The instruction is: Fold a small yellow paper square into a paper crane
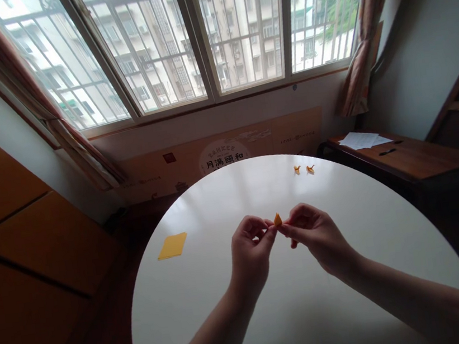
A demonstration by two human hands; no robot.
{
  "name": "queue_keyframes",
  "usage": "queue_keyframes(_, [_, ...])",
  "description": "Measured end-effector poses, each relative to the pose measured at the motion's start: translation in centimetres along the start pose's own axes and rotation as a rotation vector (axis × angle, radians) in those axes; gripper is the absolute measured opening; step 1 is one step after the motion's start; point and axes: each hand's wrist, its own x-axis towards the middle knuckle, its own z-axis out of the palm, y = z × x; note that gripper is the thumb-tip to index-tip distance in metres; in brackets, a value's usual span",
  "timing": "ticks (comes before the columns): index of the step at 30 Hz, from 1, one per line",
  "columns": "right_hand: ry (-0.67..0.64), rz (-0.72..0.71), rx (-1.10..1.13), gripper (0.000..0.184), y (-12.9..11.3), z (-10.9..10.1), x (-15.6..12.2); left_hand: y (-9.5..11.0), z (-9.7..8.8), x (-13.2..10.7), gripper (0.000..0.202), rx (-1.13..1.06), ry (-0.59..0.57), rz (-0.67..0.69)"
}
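Note:
A small folded piece of orange-yellow paper (pixel 277 220) is held up over the white round table (pixel 217 207), its pointed end upward. My left hand (pixel 253 248) pinches its left lower side between thumb and forefinger. From the other side, my right hand (pixel 316 234) grips the same folded paper between thumb and fingertips, its other fingers curled. The lower part of the paper is partly hidden by the fingertips. Left of my hands lies a stack of square yellow paper (pixel 172 246). Near the far edge stand two small folded paper cranes (pixel 297 169).
Beyond the table's right far edge is a wooden desk (pixel 417 155) with white sheets (pixel 358 140) on it. An orange-brown cabinet (pixel 18 239) stands at the left. A barred window (pixel 195 41) and a printed banner (pixel 184 149) are behind the table.

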Motion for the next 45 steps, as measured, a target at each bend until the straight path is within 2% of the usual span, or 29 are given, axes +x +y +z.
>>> queue_keyframes(6, [0.011, 0.050, -0.007, 0.035, -0.23, -0.13, 0.10, -0.59, -0.62, 0.03, 0.010, 0.253, -0.037, 0.129])
queue_keyframes(9, [0.000, 0.052, -0.023, 0.033, -0.04, -0.24, 0.08, -0.49, -0.59, 0.05, 0.012, 0.218, -0.038, 0.119])
queue_keyframes(14, [-0.014, -0.022, -0.084, 0.031, 0.10, -0.27, 0.10, -0.34, -0.39, 0.16, 0.016, 0.101, -0.035, 0.078])
queue_keyframes(19, [-0.025, -0.065, -0.114, 0.029, 0.21, -0.39, 0.28, -0.56, -0.66, 0.12, 0.005, 0.313, 0.003, 0.180])
queue_keyframes(29, [-0.052, -0.060, -0.141, 0.031, 0.37, -0.46, 0.27, -0.70, -0.89, -0.05, 0.022, 0.373, -0.053, 0.299])
queue_keyframes(34, [-0.067, -0.048, -0.152, 0.029, 0.39, -0.37, 0.35, -0.56, -0.74, -0.03, 0.020, 0.322, -0.058, 0.274])
queue_keyframes(45, [-0.042, -0.094, -0.226, 0.028, 0.49, -0.27, 0.31, -0.88, -0.41, 0.40, 0.004, 0.057, -0.077, 0.082])
